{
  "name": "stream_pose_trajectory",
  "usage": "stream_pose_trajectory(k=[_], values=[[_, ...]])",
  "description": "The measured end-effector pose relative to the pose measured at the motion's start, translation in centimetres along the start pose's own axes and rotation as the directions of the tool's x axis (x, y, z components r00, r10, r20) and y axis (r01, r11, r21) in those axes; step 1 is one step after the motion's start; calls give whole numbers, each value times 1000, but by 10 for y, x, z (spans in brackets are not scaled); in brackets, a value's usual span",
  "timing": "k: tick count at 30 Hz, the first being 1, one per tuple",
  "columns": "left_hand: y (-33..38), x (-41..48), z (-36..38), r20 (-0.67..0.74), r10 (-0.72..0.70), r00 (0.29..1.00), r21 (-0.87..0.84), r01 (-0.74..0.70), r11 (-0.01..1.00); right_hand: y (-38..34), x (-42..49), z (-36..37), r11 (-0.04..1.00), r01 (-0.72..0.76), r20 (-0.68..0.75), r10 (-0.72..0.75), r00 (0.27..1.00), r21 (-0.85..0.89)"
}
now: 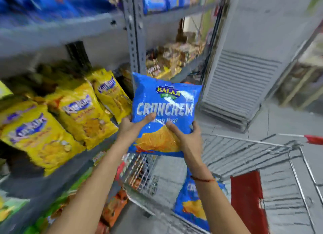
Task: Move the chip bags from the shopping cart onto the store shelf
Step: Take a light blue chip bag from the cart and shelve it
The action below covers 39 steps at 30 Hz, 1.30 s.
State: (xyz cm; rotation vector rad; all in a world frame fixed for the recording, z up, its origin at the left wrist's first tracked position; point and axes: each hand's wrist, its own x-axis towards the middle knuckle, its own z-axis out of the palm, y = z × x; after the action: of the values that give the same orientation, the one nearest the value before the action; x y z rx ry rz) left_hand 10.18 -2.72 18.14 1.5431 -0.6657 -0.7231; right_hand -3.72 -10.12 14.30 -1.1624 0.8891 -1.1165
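Observation:
I hold a blue chip bag (166,101) upright in front of me with both hands. My left hand (132,127) grips its lower left edge, thumb across the front. At the lower right, my right hand (187,137) grips it with the thumb on the printed chips. The bag hangs above the wire shopping cart (244,157) and just right of the grey store shelf (73,169). Another blue chip bag (194,204) lies in the cart below my right forearm.
Several yellow snack bags (76,115) lean in a row on the shelf at left. A grey upright post (135,41) stands behind the held bag. A white cabinet with a vent grille (244,80) is at right. Lower shelves hold green and orange packets (115,207).

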Motion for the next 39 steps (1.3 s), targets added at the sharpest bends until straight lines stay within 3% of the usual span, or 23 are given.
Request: stream_pose_trajectory(k=[8, 14, 18, 23, 30, 39], values=[[142, -40, -77, -186, 342, 921, -21, -352, 936, -140, -19, 84, 937, 315, 193, -341, 920, 154], [221, -71, -133, -344, 530, 775, 65, -543, 837, -220, -33, 153, 861, 409, 340, -498, 798, 303], [248, -79, -173, -460, 583, 669, 155, -587, 795, -248, -38, 205, 823, 456, 405, -565, 719, 339], [256, -72, -220, -562, 599, 570, 259, -567, 782, -253, -39, 266, 797, 485, 487, -605, 630, 361], [246, -56, -262, -564, 619, 547, 393, -482, 783, -229, -28, 326, 828, 486, 597, -546, 588, 279], [228, -27, -285, -628, 488, 607, 443, -237, 865, -208, -17, 352, 917, 398, 639, -331, 694, 43]])
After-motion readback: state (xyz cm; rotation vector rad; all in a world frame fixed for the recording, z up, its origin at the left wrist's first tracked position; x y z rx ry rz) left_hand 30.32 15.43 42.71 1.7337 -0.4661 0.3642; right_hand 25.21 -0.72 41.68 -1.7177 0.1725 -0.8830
